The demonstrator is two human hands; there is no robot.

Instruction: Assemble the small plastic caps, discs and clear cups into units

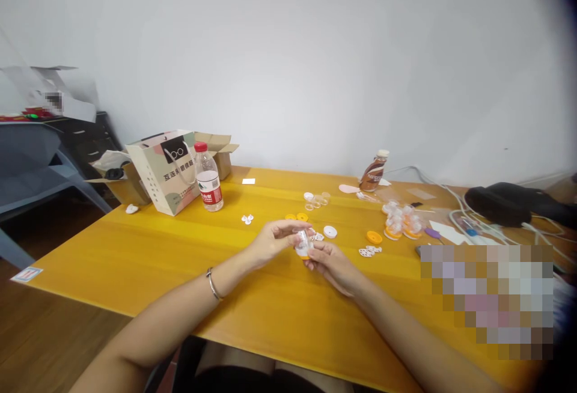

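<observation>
Above the yellow tabletop, a small clear plastic container (303,246) with an orange base is held between both hands. The fingers of my left hand (274,241) are closed around its top. My right hand (332,265) pinches it low, by the orange base. Just behind the hands lie white perforated discs (318,237), a white round cap (330,232) and yellow caps (302,217), partly hidden by my left hand. Clear plastic rings (316,202) sit farther back. To the right are an orange cap (374,237) and more white perforated pieces (369,251).
Several clear containers with orange bases (401,222) are clustered at right, near cables (460,216) and a black object (498,204). A brown bottle (374,170) stands at the back. On the left are small white pieces (247,219), a water bottle (209,179) and a paper bag (164,170).
</observation>
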